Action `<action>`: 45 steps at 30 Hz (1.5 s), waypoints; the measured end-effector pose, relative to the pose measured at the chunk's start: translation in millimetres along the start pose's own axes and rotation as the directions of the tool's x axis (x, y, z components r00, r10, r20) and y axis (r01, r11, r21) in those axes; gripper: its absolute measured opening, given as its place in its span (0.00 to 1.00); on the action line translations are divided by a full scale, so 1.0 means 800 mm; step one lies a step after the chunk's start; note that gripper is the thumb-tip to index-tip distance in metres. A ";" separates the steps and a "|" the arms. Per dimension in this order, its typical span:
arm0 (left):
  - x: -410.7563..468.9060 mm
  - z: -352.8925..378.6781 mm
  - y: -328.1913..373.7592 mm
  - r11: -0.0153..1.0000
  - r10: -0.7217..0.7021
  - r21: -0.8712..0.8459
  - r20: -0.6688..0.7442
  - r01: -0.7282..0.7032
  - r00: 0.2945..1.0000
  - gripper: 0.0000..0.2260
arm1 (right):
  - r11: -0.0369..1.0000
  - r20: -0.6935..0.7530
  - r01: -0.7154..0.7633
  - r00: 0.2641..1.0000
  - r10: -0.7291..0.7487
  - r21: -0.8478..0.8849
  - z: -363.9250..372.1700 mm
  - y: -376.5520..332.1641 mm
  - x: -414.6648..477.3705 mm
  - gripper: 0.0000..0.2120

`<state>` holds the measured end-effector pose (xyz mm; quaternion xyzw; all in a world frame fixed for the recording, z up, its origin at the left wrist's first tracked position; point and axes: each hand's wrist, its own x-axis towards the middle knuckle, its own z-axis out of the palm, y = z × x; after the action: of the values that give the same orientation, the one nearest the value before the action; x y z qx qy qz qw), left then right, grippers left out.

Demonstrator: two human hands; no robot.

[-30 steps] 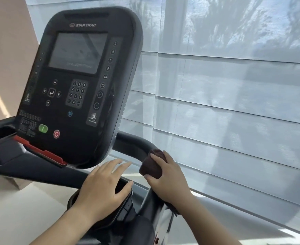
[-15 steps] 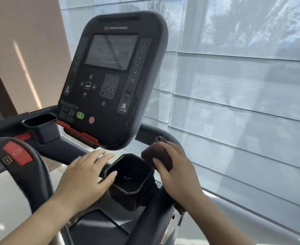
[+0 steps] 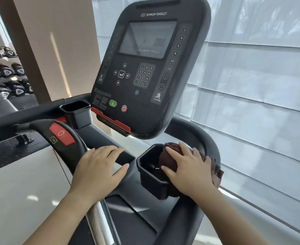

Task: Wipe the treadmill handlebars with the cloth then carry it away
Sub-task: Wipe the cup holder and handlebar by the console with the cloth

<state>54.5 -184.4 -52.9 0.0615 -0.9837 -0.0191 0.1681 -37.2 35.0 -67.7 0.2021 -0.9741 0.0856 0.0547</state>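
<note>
Mid-wipe at the treadmill: your right hand presses the dark cloth onto the right handlebar beside the cup holder, fingers spread flat over it, seemingly not clenched; your left hand rests open on the centre bar. Next, sweep the curve, then gather the cloth to carry off

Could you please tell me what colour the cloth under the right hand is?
Dark reddish-brown cloth, seen in the head view.

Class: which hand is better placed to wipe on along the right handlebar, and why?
The right hand: it already presses the brown cloth against the right handlebar. The left hand rests bare on the centre bar.
</note>
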 end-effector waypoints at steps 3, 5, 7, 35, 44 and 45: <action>0.000 -0.001 -0.001 1.000 -0.002 -0.020 -0.010 0.002 1.000 0.22 | 1.000 -0.032 -0.006 0.999 0.006 0.003 -0.002 -0.001 -0.005 0.23; 0.000 -0.002 -0.002 0.999 -0.007 -0.041 -0.014 0.007 1.000 0.22 | 1.000 -0.131 0.006 0.991 -0.005 0.009 0.004 0.003 -0.027 0.23; 0.001 -0.002 -0.003 0.998 -0.014 -0.057 -0.021 0.013 1.000 0.21 | 1.000 -0.176 0.016 0.984 -0.012 0.019 0.007 0.006 -0.028 0.23; 0.036 0.010 -0.020 0.985 -0.088 -0.159 -0.092 0.072 0.992 0.18 | 0.937 -0.014 0.015 1.000 -0.011 0.350 0.023 0.035 0.064 0.30; 0.040 0.011 -0.016 0.983 -0.102 -0.161 -0.077 0.089 0.992 0.17 | 0.944 -0.064 0.101 0.994 -0.085 0.313 0.023 0.033 0.068 0.27; 0.040 0.011 -0.016 0.983 -0.102 -0.159 -0.075 0.089 0.992 0.17 | 0.938 -0.084 0.100 0.994 -0.076 0.331 0.025 0.035 0.063 0.26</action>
<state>23.0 -201.1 -51.5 0.0961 -0.9673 -0.1010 0.2117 -95.9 36.9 -83.9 0.2487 -0.9329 0.2541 0.0576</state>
